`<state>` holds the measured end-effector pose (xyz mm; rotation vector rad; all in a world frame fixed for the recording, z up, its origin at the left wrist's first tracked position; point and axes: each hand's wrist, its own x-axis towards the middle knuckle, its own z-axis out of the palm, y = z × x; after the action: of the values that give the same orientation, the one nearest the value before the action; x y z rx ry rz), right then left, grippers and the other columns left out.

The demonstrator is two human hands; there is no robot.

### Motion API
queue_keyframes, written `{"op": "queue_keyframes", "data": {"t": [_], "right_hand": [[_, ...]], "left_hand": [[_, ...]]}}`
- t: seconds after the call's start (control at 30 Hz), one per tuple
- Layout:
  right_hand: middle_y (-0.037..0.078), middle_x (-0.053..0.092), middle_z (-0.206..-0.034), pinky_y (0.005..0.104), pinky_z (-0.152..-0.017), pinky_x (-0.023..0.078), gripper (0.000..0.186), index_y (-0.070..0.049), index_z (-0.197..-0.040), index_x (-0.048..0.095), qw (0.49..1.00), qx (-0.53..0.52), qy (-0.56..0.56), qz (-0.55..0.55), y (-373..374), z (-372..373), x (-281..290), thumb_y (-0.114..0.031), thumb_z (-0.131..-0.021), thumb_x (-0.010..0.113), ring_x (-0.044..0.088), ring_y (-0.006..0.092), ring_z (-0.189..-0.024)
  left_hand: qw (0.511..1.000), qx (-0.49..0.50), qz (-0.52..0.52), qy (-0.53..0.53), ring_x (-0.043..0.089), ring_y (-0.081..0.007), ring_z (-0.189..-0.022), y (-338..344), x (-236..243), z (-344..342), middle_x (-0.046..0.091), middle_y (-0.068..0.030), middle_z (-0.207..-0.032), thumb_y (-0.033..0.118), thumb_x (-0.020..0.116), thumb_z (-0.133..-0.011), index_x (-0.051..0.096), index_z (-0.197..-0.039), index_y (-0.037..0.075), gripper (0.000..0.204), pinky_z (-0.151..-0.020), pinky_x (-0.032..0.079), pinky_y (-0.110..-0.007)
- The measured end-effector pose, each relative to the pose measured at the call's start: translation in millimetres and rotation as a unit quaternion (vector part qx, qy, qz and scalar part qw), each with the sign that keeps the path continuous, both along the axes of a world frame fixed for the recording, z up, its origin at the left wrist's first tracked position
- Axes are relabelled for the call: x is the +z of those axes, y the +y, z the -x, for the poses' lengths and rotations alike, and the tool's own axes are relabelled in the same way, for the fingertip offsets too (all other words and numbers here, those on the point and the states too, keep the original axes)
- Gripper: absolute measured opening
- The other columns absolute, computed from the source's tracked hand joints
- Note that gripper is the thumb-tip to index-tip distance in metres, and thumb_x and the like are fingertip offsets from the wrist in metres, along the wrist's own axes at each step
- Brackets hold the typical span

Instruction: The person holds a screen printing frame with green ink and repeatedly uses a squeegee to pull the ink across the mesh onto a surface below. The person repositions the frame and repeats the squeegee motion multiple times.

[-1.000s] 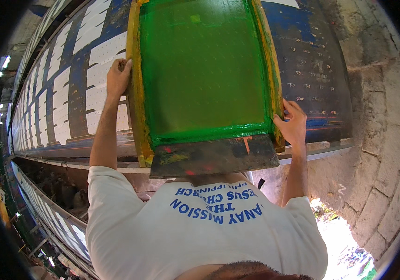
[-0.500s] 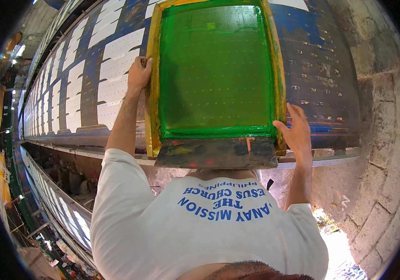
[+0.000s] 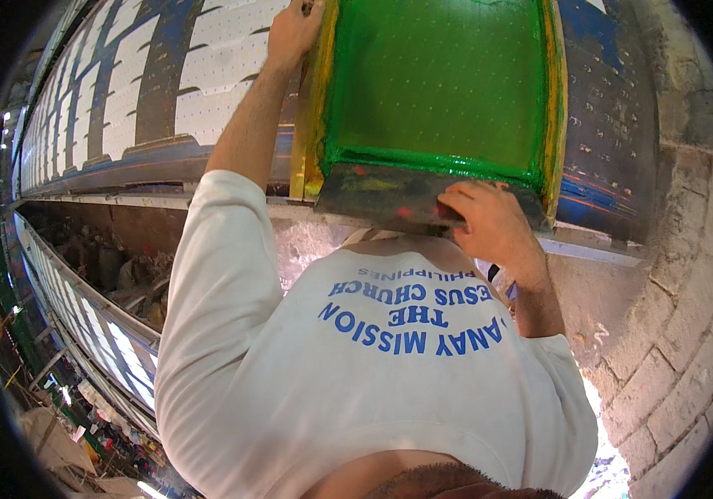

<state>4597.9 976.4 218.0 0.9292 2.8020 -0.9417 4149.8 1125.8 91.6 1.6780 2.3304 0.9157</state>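
Clutter (image 3: 61, 432) fills the room at 8 o'clock, and a second long table (image 3: 94, 287) slants past it towards 9. From 10 o'clock round to 2 runs the main table (image 3: 161, 79), dark and blue-stained, with white sheets (image 3: 227, 58) laid in rows on its left part. A green screen (image 3: 439, 91) in a yellow-streaked frame sits over the table at 1 o'clock; a dark, paint-flecked board (image 3: 389, 195) lies along its near end, at 12. Pale stone blocks (image 3: 647, 349) cover the side from 2 to 4 o'clock, with glare below them.

The heap at 9 o'clock, between the tables, is too dim to make out. The left hand (image 3: 292, 35), near 12 o'clock, has its fingers bent against the frame's left rail; the top edge cuts in close, so I cannot tell whether they pinch it. The screen's far end is cut off too, and what lies under it is hidden. The right hand (image 3: 496, 224), between 2 and 3 o'clock, has its fingers bent together on the board; its thumb's grip cannot be told.

In view: two tables, one screen, one board, two hands, one white shirt (image 3: 373, 366) at 6 o'clock; the sheets overlap too much to count.
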Motion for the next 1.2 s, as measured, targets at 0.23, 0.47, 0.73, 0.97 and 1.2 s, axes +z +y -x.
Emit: {"op": "queue_keyframes", "data": {"t": [0.23,0.47,0.73,0.97,1.2], "right_hand": [[0.008,0.074,-0.111,0.0446,-0.089,0.058,0.042,-0.012,-0.12,0.074,0.983,-0.104,-0.082,-0.127,-9,29,-15,-0.003,-0.079,0.071,0.072,0.0303,-0.105],[0.009,0.077,-0.115,0.0427,-0.088,0.06,0.048,-0.014,-0.121,0.077,0.978,-0.124,-0.09,-0.143,-8,28,10,0.004,-0.078,0.067,0.074,0.0305,-0.104],[0.008,0.077,-0.117,0.0421,-0.091,0.059,0.049,-0.014,-0.122,0.077,0.975,-0.148,-0.1,-0.132,1,42,1,0.004,-0.079,0.066,0.073,0.0309,-0.107],[0.006,0.075,-0.116,0.0441,-0.09,0.059,0.048,-0.017,-0.123,0.074,0.962,-0.152,-0.087,-0.209,-14,49,-27,-0.001,-0.078,0.072,0.073,0.0313,-0.106],[0.006,0.073,-0.117,0.0461,-0.089,0.06,0.047,-0.018,-0.123,0.073,0.947,-0.199,-0.132,-0.215,77,82,-49,-0.002,-0.079,0.076,0.072,0.0325,-0.106]], "left_hand": [[0.997,0.022,-0.031,-0.06,0.072,-0.044,-0.098,4,-4,-5,0.075,-0.0256,-0.101,0.04,0.061,-0.101,0.071,-0.11,0.003,0.039,-0.087,0.056,-0.053],[0.998,0.035,-0.044,-0.024,0.07,-0.0457,-0.097,3,-5,-14,0.074,-0.0268,-0.098,0.039,0.058,-0.103,0.068,-0.108,0.001,0.04,-0.086,0.056,-0.055],[0.998,0.023,-0.058,-0.031,0.07,-0.0466,-0.095,6,-9,-14,0.073,-0.0265,-0.098,0.04,0.056,-0.104,0.066,-0.108,0.001,0.041,-0.085,0.055,-0.056],[0.999,0.019,-0.034,-0.035,0.069,-0.0475,-0.095,8,-9,-11,0.071,-0.0282,-0.097,0.041,0.053,-0.105,0.064,-0.105,0.0,0.042,-0.085,0.054,-0.057],[0.999,0.019,0.02,-0.016,0.068,-0.0512,-0.106,12,-10,1,0.072,-0.0316,-0.11,0.047,0.046,-0.109,0.068,-0.117,-0.002,0.054,-0.094,0.053,-0.058]]}}
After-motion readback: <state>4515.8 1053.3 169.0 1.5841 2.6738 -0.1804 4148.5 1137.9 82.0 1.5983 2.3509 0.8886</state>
